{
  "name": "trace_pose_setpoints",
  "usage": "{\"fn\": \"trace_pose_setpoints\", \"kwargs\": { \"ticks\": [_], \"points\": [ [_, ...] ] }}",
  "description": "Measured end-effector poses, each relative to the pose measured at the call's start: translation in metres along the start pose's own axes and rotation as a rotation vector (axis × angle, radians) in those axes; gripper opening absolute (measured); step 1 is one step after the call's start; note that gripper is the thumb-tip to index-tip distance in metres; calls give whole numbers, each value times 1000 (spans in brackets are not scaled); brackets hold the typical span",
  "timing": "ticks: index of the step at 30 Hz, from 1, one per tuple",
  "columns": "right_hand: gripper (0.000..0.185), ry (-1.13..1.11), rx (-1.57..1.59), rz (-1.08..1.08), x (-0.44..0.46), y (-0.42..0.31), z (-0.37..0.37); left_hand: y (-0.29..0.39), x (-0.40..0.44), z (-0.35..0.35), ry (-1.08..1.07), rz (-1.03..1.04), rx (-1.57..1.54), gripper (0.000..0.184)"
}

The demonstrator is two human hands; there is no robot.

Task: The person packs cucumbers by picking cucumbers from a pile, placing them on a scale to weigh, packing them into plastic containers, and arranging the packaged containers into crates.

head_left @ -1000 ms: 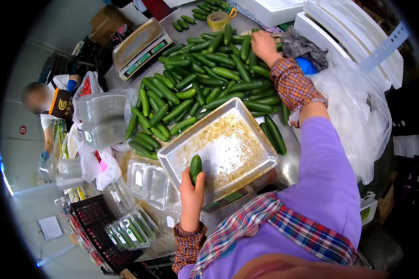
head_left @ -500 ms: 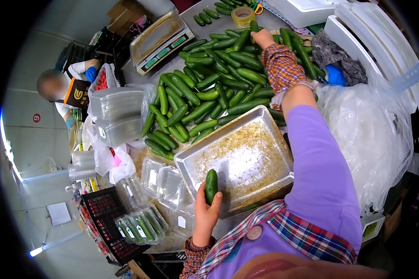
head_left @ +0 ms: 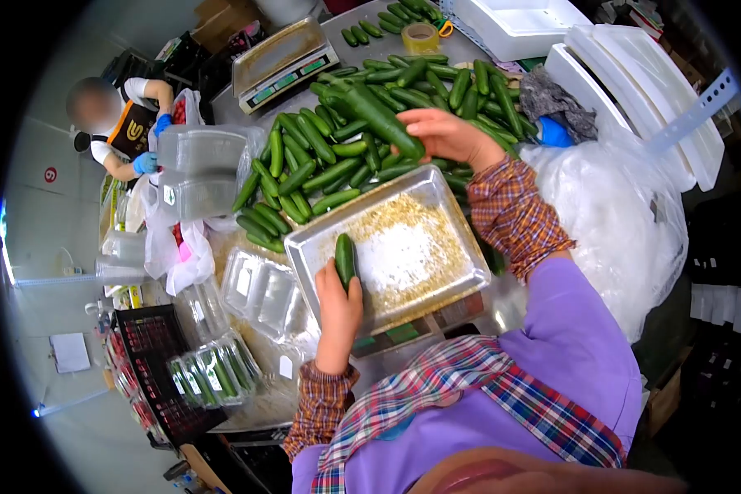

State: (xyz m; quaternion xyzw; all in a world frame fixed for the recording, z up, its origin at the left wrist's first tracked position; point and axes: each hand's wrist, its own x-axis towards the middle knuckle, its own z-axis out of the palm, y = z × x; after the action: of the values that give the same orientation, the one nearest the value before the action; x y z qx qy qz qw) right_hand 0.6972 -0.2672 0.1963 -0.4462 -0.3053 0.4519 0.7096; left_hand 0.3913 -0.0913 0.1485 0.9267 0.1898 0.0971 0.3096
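Currently: one cucumber (head_left: 345,259), dark green, pinched in left hand's (head_left: 338,311) fingers; another, longer, in right hand's (head_left: 453,136). Tray (head_left: 301,244): rimmed, stained, open inside.

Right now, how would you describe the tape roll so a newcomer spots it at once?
Find the metal table and look past the big cucumber heap to its far side. The tape roll lies there, just left of the orange-handled scissors in this view. It's the squat, round yellow thing; the cucumbers near it are long and green.
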Motion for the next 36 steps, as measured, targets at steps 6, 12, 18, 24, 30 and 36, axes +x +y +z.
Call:
{"fn": "trace_pose_setpoints", "kwargs": {
  "ticks": [6,12,18,24,30,36],
  "points": [
    [49,-111,251,92,-39,42,82,15,-10,-16,152,-18,-189,49],
    [38,-293,508,420,-90,71,128,62,-20,-77,301,492,115,29],
    [43,-183,519,603,-135,79,141,65,-39,-68,178,627,202,24],
    [49,-256,600,649,-155,90,147,67,-52,-63,93,653,253,22],
    [52,-278,814,697,-166,102,153,70,-59,-64,-40,657,347,25],
    [50,-278,934,757,-171,114,159,64,-68,-62,-165,633,505,14]
  ]
}}
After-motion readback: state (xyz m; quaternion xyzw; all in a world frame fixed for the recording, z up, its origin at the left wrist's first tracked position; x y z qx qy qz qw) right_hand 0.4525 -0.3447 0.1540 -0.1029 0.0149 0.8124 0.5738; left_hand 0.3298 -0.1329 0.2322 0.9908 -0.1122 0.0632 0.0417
